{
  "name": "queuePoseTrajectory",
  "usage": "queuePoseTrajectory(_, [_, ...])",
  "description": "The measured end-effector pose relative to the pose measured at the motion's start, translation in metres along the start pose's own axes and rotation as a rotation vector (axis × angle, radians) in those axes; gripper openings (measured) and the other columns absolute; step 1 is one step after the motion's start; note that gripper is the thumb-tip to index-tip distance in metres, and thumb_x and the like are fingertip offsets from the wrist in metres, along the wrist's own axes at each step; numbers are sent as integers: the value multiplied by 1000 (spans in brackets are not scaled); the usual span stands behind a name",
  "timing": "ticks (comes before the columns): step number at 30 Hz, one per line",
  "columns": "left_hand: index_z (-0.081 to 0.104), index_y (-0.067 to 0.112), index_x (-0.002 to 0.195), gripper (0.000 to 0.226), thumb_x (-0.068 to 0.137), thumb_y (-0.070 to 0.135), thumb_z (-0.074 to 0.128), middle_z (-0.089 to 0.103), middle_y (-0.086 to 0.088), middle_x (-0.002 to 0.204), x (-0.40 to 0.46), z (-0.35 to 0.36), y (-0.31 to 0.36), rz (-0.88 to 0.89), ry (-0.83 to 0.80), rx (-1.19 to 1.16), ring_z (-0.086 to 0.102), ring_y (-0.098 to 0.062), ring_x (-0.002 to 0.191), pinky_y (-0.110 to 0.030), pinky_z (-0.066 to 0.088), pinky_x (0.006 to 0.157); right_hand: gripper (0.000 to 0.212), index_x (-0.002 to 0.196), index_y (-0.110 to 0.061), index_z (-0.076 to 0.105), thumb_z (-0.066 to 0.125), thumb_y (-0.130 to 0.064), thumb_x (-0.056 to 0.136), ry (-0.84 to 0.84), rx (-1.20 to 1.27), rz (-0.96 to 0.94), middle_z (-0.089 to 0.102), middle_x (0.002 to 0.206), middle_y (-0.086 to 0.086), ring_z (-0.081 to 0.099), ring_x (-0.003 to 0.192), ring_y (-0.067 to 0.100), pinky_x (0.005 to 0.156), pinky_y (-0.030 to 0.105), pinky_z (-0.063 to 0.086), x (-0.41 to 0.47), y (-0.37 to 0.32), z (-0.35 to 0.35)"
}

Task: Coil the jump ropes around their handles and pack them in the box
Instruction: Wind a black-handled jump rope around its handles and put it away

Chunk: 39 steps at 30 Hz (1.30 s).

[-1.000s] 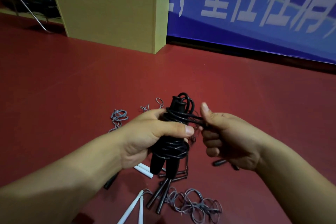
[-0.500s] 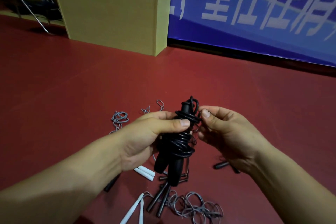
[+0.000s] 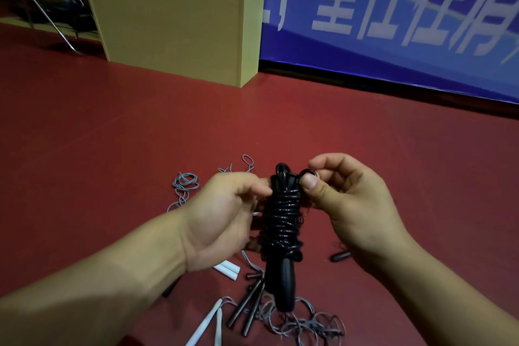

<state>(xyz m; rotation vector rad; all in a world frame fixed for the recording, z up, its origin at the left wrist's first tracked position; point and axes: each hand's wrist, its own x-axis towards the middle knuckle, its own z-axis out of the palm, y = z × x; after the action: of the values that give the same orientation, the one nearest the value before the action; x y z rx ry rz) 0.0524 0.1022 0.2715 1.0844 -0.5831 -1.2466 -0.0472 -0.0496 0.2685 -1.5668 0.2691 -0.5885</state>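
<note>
A black jump rope [image 3: 282, 222] is wound tightly around its two black handles, which point down toward the floor. My left hand [image 3: 224, 213] grips the coiled bundle from the left side. My right hand [image 3: 345, 199] pinches the last black loop at the bundle's top right between thumb and fingers. Below the bundle, loose grey ropes [image 3: 309, 323] lie tangled on the red floor with dark slim handles [image 3: 247, 306] and white handles [image 3: 207, 323]. The packing box is not clearly identifiable.
A tan wooden cabinet [image 3: 174, 28] stands at the back left against a blue banner wall [image 3: 393, 14]. More grey rope [image 3: 185, 182] lies left of my hands. A short black handle [image 3: 341, 256] lies on the floor at right. Metal chair legs [image 3: 47, 17] show far left.
The rope's free end has been wound up higher on the handles. My right hand rose from beside the bundle to its top, now pinching the last loop. My left thumb slid off the front.
</note>
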Motion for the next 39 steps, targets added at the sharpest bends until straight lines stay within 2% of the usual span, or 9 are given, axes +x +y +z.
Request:
queuePoseTrajectory(2, [70,23,107,38,87,33,40,56,-2,93,0,3,0,-10,-12,-2,49,-22,84,-37,36,80,25,89,-15,66,74,-23,66,-4,-14,-10,65,71,2,63,67,16,65,27,54,-1,1,1])
queuePoseTrajectory(5, [66,18,119,46,86,47,52,64,3,88,0,12,-3,0,119,94,59,-11,77,-32,42,78,22,89,-15,72,72,-24,68,-30,-54,-13,74,77,0,67,69,9,63,19,52,-3,1,3])
queuePoseTrajectory(9, [69,24,107,29,83,39,65,70,13,80,1,17,-8,65,256,341,64,-2,73,-29,43,79,25,97,-18,76,67,-31,77,-48,-103,32,76,90,8,71,88,32,82,47,58,-5,5,2])
queuePoseTrajectory(12, [68,29,93,21,76,42,64,64,15,74,2,13,-8,67,325,525,59,-5,72,-30,44,75,15,96,-23,77,66,-26,86,-56,-142,68,76,90,7,70,85,29,81,53,56,-6,6,1])
queuePoseTrajectory(16, [61,28,78,12,74,40,59,54,3,74,2,14,-7,78,289,561,51,-15,70,-36,39,70,25,98,-23,74,68,-36,77,-52,-82,181,72,87,8,60,69,19,63,38,52,-6,4,1])
queuePoseTrajectory(19, [60,28,75,14,70,41,61,54,-1,74,2,15,-8,47,253,601,51,-18,69,-37,39,68,33,94,-15,75,66,-38,72,-116,20,307,69,82,6,58,71,17,65,32,47,-5,0,3])
queuePoseTrajectory(24, [60,23,79,17,70,37,59,52,-4,74,3,15,-12,38,258,615,48,-18,68,-37,37,67,19,83,-17,75,64,-30,75,-199,80,449,70,83,5,61,69,12,64,28,46,-4,-6,2])
queuePoseTrajectory(33, [65,28,72,27,73,53,55,59,0,71,6,14,-13,58,303,564,55,-19,67,-37,40,67,9,87,-14,69,61,-13,90,-115,91,436,67,78,3,60,68,11,59,25,46,-5,-6,2])
queuePoseTrajectory(39, [60,25,83,36,64,55,57,52,-7,78,11,13,-17,59,299,528,50,-21,71,-39,36,67,9,81,-16,66,66,-12,89,-23,-12,286,58,74,7,49,63,16,56,28,42,-6,-1,3])
